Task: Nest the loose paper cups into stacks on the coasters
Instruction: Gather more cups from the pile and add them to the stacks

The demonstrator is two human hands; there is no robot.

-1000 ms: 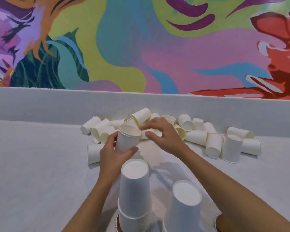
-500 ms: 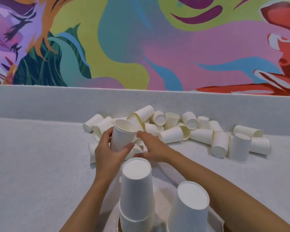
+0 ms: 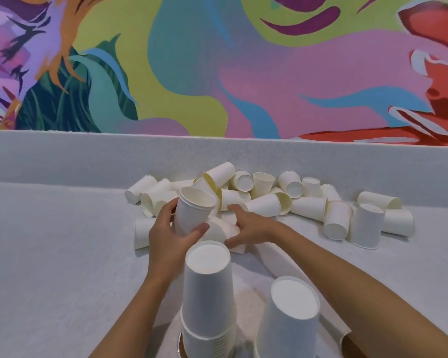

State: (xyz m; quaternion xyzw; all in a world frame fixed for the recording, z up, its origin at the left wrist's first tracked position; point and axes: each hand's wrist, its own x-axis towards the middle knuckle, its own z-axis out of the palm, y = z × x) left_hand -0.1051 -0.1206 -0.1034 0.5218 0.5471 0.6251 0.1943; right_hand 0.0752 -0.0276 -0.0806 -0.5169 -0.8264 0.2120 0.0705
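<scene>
Two grasps logged.
We note left hand (image 3: 166, 236) wrapped round tilted cup (image 3: 192, 215); right hand (image 3: 254, 228) grips second cup (image 3: 221, 229) just beside.

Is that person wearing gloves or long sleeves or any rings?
No gloves: the left hand and the right hand are bare. No sleeves show either. The left forearm and the right forearm are uncovered all the way to the picture's edge. I see no watch, bracelet or ring on the parts that show.
</scene>
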